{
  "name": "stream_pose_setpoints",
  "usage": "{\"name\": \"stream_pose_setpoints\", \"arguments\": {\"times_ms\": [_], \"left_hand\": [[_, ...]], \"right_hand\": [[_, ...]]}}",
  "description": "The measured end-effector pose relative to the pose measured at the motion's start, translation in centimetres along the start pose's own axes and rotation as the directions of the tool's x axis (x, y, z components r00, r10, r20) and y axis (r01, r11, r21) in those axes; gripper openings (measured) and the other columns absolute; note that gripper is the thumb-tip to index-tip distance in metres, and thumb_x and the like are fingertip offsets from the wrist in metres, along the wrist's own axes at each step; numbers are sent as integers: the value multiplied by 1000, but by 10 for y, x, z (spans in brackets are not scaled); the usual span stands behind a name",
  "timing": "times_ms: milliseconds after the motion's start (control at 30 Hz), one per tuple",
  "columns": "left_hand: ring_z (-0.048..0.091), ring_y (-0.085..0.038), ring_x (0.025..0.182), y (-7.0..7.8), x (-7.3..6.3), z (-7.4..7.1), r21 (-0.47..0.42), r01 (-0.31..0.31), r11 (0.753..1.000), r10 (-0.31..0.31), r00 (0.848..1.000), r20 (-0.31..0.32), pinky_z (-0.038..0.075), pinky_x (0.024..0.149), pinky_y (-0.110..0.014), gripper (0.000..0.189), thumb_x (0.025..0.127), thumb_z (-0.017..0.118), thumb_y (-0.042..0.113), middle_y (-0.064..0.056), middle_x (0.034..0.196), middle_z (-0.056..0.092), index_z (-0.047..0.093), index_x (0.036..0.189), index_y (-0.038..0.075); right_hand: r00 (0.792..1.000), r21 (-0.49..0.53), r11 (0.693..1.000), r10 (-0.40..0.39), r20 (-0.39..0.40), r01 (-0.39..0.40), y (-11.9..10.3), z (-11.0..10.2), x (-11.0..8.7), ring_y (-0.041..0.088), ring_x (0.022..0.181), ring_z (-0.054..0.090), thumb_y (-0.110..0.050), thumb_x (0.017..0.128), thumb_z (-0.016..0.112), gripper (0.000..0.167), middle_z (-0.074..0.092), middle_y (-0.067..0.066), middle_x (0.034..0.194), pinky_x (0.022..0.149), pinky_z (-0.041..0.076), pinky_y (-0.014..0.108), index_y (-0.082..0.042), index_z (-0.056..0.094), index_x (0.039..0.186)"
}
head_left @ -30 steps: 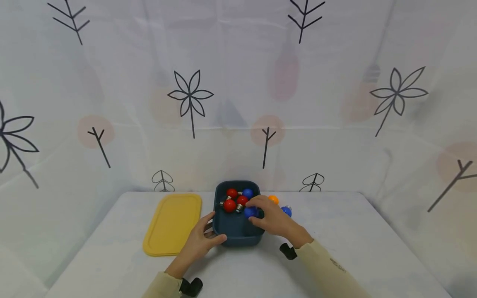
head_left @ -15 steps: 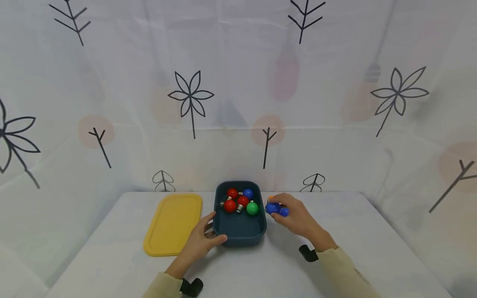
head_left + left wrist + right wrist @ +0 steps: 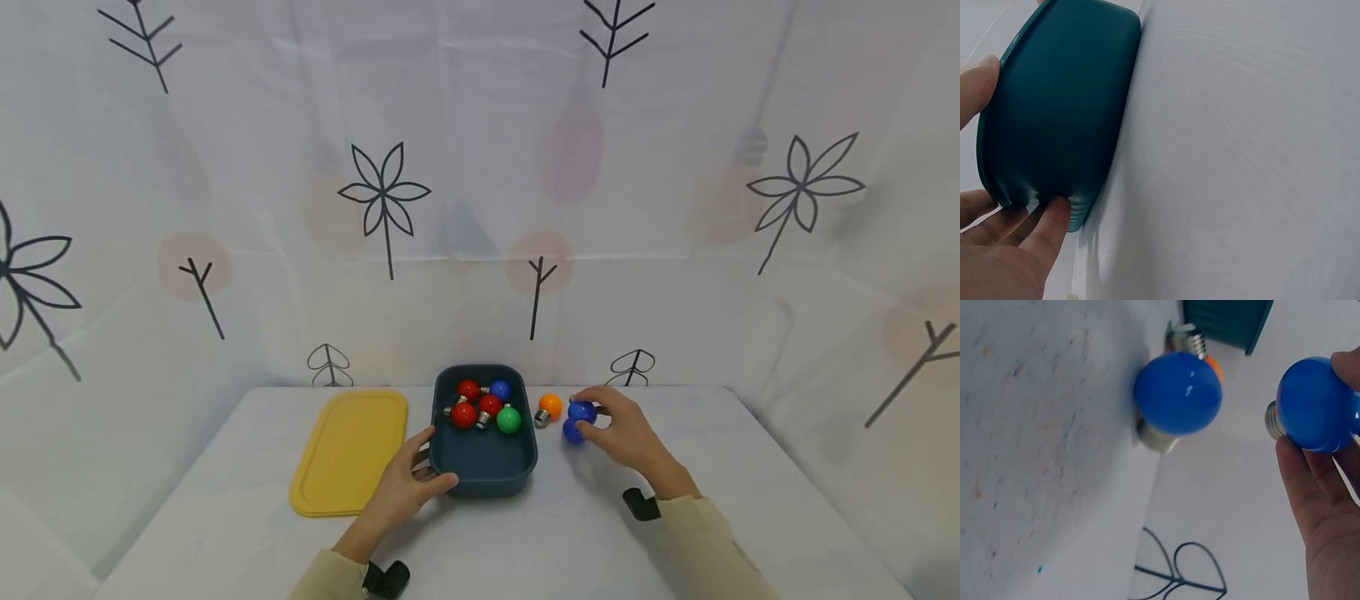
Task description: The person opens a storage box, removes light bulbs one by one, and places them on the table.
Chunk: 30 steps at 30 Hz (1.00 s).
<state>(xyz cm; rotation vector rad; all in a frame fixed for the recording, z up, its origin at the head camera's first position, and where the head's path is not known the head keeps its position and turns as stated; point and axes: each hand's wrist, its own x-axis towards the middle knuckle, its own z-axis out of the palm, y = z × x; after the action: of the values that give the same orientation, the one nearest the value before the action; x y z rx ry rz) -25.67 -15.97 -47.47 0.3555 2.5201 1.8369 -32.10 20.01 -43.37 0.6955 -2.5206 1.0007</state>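
A dark teal box holds three red bulbs, a blue bulb and a green bulb. My left hand grips its near left corner, the thumb at the front and the fingers along the left side; the left wrist view shows them on the box wall. Right of the box, my right hand pinches a blue light bulb between thumb and fingers, its screw base sticking out. Close to it, another blue bulb lies on the table, beside an orange bulb.
Left of the box lies a flat yellow lid. The white table ends at a pale cloth backdrop with plant drawings. A dark wrist camera is worn on the right arm.
My right hand has moved from over the box out to the right, carrying the blue light bulb. The green bulb in the box came into plain sight. My left hand stays put.
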Motion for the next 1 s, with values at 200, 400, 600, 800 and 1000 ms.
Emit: {"name": "stream_pose_setpoints", "arguments": {"times_ms": [200,400,600,800,1000], "left_hand": [[40,-39,132,1,-1,0,-6,-4,1000,4,1000,-2,45,99,-43,88,80,79,27,-18,153,26,28,150,9],[40,-39,132,0,-1,0,-8,-3,1000,3,1000,-2,45,99,-43,89,79,79,29,-17,153,26,28,150,10],[41,-39,131,-2,0,0,2,-19,1000,19,1000,-5,45,99,-43,89,79,79,29,-18,152,27,29,149,9],[41,-39,131,-3,0,0,10,-20,1000,20,1000,-6,45,100,-43,90,78,80,32,-17,152,28,29,149,8],[41,-38,131,-1,0,0,3,-16,1000,16,1000,0,45,100,-43,91,78,80,32,-17,153,27,29,150,10]], "right_hand": [[998,3,998,69,-4,-69,17,-2,-3,29,108,57,-4,82,72,37,60,10,118,92,50,50,-5,60,117],[988,-15,988,152,18,-152,30,-3,-5,29,109,56,-6,83,71,37,58,10,120,94,49,51,-5,59,117],[976,-37,976,217,31,-216,39,-3,-5,33,109,54,-5,82,69,36,56,14,119,96,46,54,-3,59,117],[955,-58,958,286,75,-282,49,-2,-5,35,114,51,-7,86,67,36,55,16,123,98,43,56,-3,58,120],[944,-51,950,311,110,-307,56,-4,-4,37,116,50,-8,87,66,36,55,17,125,99,42,56,-3,57,121]]}}
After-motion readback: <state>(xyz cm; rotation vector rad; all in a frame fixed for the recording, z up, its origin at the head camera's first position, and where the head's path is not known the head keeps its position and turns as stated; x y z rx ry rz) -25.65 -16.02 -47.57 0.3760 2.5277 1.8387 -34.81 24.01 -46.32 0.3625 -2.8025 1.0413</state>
